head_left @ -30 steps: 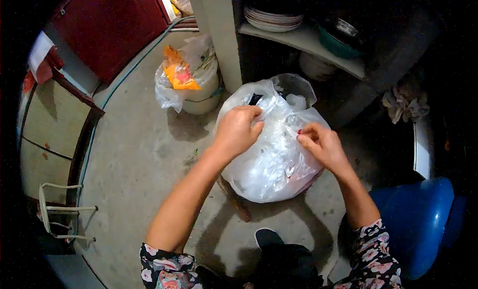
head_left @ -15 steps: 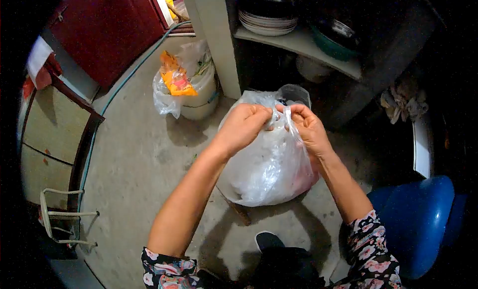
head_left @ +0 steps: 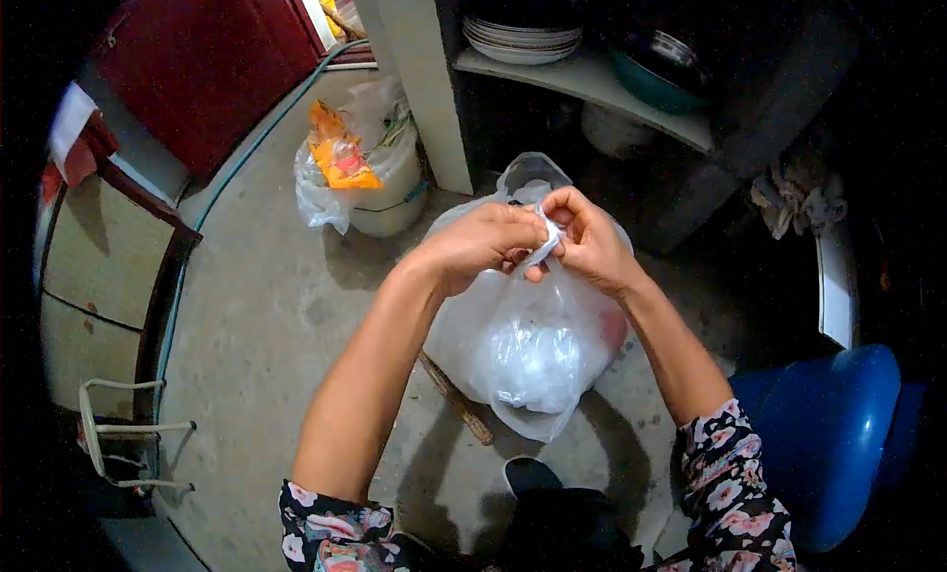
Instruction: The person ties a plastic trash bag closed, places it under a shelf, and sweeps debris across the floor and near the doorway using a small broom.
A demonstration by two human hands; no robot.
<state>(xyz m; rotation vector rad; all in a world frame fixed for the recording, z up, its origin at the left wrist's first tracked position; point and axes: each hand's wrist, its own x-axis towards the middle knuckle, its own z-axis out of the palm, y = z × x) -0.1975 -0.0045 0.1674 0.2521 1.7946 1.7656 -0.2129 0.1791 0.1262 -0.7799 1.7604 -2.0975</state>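
Observation:
A large clear plastic bag [head_left: 538, 360] stands full on the concrete floor in front of me, its contents whitish with a reddish patch at the right side. My left hand [head_left: 490, 242] pinches the gathered, twisted plastic at the bag's top. Close against it, my right hand [head_left: 592, 239] grips the same bunched plastic between thumb and fingers. The fingertips of both hands nearly meet, partly hiding the twist. Behind the hands, a loose flap of clear plastic sticks up.
A stick [head_left: 457, 399] lies beside the bag. Behind left stands a lined white bucket [head_left: 390, 202] holding an orange wrapper [head_left: 340, 148]. Stacked plates [head_left: 521, 41] sit on a shelf [head_left: 592, 84]. A blue plastic object [head_left: 819, 434] is at right; a hose [head_left: 237, 173] runs along the left.
The hands have come closer together, and the bag's top is now twisted between them. The bag's lower front has shifted toward me, and more of the stick shows.

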